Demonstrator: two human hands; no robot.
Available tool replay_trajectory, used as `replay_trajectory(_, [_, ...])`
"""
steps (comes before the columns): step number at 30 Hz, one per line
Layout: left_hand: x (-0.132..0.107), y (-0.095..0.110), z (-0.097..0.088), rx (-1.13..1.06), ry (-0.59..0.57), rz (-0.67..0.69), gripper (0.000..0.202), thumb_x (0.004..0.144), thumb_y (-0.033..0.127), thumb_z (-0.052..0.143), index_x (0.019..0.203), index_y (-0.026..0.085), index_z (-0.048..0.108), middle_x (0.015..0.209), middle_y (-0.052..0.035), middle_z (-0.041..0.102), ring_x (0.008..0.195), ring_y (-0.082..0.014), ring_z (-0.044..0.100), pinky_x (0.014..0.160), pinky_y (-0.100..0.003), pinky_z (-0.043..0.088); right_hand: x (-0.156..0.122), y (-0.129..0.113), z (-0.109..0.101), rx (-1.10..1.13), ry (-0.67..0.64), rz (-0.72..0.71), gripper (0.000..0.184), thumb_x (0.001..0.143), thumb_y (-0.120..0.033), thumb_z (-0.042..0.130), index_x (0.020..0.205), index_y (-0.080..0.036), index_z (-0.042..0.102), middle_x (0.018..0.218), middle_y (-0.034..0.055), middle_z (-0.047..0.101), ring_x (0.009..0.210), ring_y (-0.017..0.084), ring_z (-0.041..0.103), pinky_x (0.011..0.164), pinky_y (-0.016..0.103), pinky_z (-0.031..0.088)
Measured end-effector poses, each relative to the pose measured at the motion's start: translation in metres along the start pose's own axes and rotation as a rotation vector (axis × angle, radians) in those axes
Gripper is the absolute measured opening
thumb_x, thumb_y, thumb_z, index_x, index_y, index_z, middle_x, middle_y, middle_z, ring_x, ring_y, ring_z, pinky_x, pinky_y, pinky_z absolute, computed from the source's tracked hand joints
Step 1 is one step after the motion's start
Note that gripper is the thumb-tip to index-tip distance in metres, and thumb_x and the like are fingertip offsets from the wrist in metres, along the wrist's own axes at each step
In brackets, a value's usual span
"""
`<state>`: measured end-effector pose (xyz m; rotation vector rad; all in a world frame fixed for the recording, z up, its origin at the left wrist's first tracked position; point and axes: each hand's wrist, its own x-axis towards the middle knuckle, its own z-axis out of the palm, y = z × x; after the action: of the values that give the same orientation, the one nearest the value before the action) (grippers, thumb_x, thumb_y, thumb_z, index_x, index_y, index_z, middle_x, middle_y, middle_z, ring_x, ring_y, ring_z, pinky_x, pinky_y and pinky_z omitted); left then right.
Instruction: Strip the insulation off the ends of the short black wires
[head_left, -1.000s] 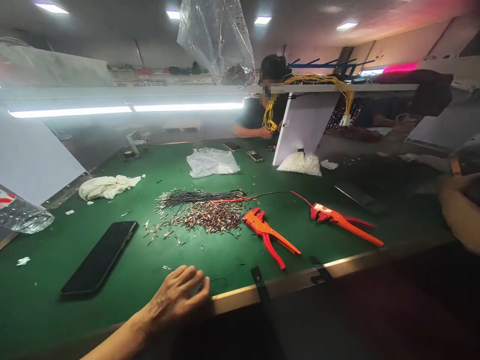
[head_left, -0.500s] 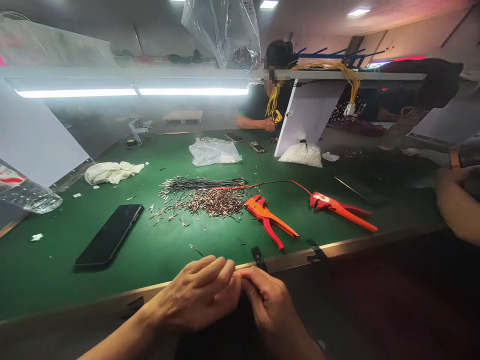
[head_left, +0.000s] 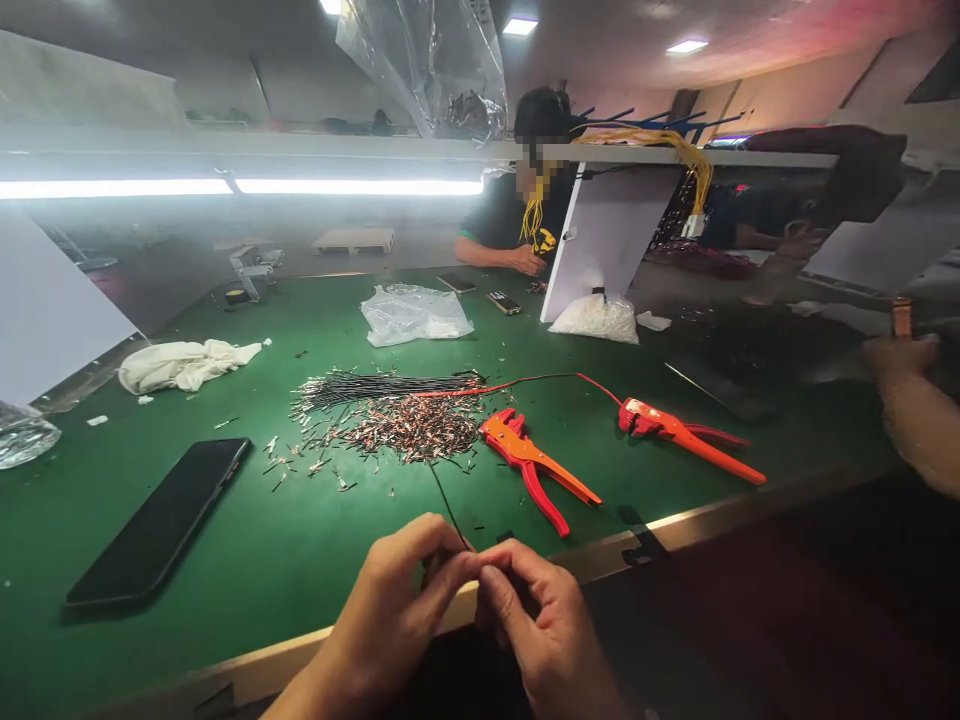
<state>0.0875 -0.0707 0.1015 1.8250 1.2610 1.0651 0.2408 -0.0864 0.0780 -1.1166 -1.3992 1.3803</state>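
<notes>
Our grip is shut on both sides. The fingertips of our left hand [head_left: 390, 610] and right hand [head_left: 540, 630] meet just over the near edge of the green-topped counter [head_left: 315, 560] and pinch a thin black wire [head_left: 448, 505] between them. The wire's free length rises from the pinch and leans away over the counter.

Beyond it lie a flat black phone [head_left: 157, 520] on the left and orange-handled stripping pliers [head_left: 536, 465] on the right. Farther back are a heap of short copper-tipped wire ends [head_left: 405, 425], a bundle of long black wires [head_left: 382, 385], and a second red-and-orange pair of pliers [head_left: 686, 435]. At the far side are a crumpled white cloth [head_left: 184, 362], a clear plastic bag [head_left: 416, 312] and a seated co-worker [head_left: 510, 215].

We judge the hold to be slight, with only fingertips on a very thin strand, right at the counter's edge. If either pinch loosens, the wire could slip and drop into the dark space below. Its free end could also brush the loose ends nearest us and scatter them.

Half a second ago our hands were already together, but no wire showed above them. A second ago only the left hand was in view, resting flat at the edge.
</notes>
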Motion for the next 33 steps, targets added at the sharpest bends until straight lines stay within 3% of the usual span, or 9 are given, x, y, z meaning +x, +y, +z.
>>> replay_trajectory(5, [0.046, -0.004, -0.017, -0.358, -0.006, -0.245, 0.034, 0.079, 0.041, 0.072, 0.062, 0.014, 0.061, 0.053, 0.0022, 0.058, 0.048, -0.0068, 0.049, 0.046, -0.017, 0.040, 0.042, -0.024, -0.024, -0.291, -0.117, -0.105, 0.031, 0.098, -0.037, 0.045, 0.089, -0.019, 0.069, 0.066, -0.0001, 0.062, 0.059, 0.013, 0.055, 0.055, 0.023, 0.040])
replay_trajectory(8, [0.079, -0.017, -0.029, -0.590, 0.139, -0.335, 0.028, 0.070, 0.034, 0.082, 0.068, 0.011, 0.065, 0.060, -0.0020, 0.067, 0.049, -0.0079, 0.056, 0.052, -0.020, 0.046, 0.075, -0.028, -0.050, -0.760, 0.053, -0.286, 0.034, 0.096, -0.043, 0.050, 0.114, -0.018, 0.064, 0.100, 0.0104, 0.070, 0.092, 0.026, 0.063, 0.078, 0.036, 0.049])
replay_trajectory(10, [0.095, -0.029, -0.036, -0.664, 0.198, -0.360, 0.031, 0.068, 0.036, 0.083, 0.073, 0.013, 0.063, 0.063, -0.0021, 0.069, 0.051, -0.0099, 0.059, 0.052, -0.021, 0.049, 0.089, -0.021, -0.067, -1.144, 0.137, -0.291, 0.050, 0.087, -0.055, 0.061, 0.116, -0.014, 0.062, 0.102, 0.0160, 0.068, 0.095, 0.035, 0.062, 0.079, 0.046, 0.049])
replay_trajectory(14, [0.107, -0.054, -0.048, -0.773, 0.267, -0.427, 0.037, 0.063, 0.034, 0.087, 0.073, 0.015, 0.057, 0.067, -0.0032, 0.071, 0.055, -0.0107, 0.063, 0.056, -0.022, 0.053, 0.091, 0.002, -0.084, -1.499, -0.041, -0.275, 0.062, 0.076, -0.055, 0.074, 0.119, -0.013, 0.060, 0.100, 0.0162, 0.067, 0.088, 0.034, 0.064, 0.071, 0.044, 0.053])
replay_trajectory(17, [0.103, -0.066, -0.051, -0.838, 0.269, -0.486, 0.039, 0.060, 0.033, 0.089, 0.075, 0.014, 0.058, 0.072, -0.0065, 0.073, 0.057, -0.0114, 0.065, 0.058, -0.023, 0.055, 0.087, 0.008, -0.086, -1.572, -0.022, -0.196, 0.062, 0.074, -0.052, 0.076, 0.118, -0.012, 0.059, 0.103, 0.0181, 0.065, 0.091, 0.035, 0.064, 0.070, 0.043, 0.052])
replay_trajectory(22, [0.100, -0.070, -0.055, -0.889, 0.314, -0.488, 0.041, 0.058, 0.033, 0.090, 0.077, 0.015, 0.058, 0.073, -0.0048, 0.072, 0.059, -0.0110, 0.065, 0.058, -0.022, 0.055, 0.109, -0.009, -0.095, -1.409, -0.030, 0.136, 0.025, 0.079, -0.042, 0.065, 0.073, -0.019, 0.058, 0.077, 0.0110, 0.062, 0.075, 0.034, 0.064, 0.060, 0.038, 0.042])
replay_trajectory(25, [0.100, -0.066, -0.054, -0.877, 0.345, -0.439, 0.039, 0.059, 0.033, 0.089, 0.076, 0.015, 0.058, 0.073, -0.0050, 0.073, 0.061, -0.0123, 0.065, 0.058, -0.023, 0.055, 0.132, -0.019, -0.108, -0.975, 0.016, 0.193, 0.033, 0.076, -0.043, 0.063, 0.058, -0.022, 0.045, 0.063, 0.0052, 0.053, 0.066, 0.029, 0.060, 0.061, 0.037, 0.038])
replay_trajectory(29, [0.095, -0.058, -0.048, -0.810, 0.411, -0.322, 0.033, 0.064, 0.034, 0.086, 0.075, 0.016, 0.061, 0.071, -0.0029, 0.073, 0.058, -0.0127, 0.065, 0.060, -0.026, 0.055, 0.155, -0.027, -0.113, -0.630, -0.087, 0.189, 0.039, 0.086, -0.056, 0.046, 0.071, -0.021, 0.055, 0.067, 0.0051, 0.059, 0.066, 0.023, 0.060, 0.063, 0.035, 0.045])
replay_trajectory(33, [0.086, -0.050, -0.041, -0.401, 0.571, -0.036, 0.015, 0.077, 0.028, 0.077, 0.081, 0.017, 0.068, 0.079, -0.0021, 0.073, 0.061, -0.0116, 0.065, 0.063, -0.026, 0.055, 0.159, -0.018, -0.099, -0.117, -0.170, 0.168, 0.055, 0.094, -0.053, 0.018, 0.102, -0.017, 0.058, 0.094, 0.0107, 0.066, 0.078, 0.021, 0.065, 0.073, 0.036, 0.053])
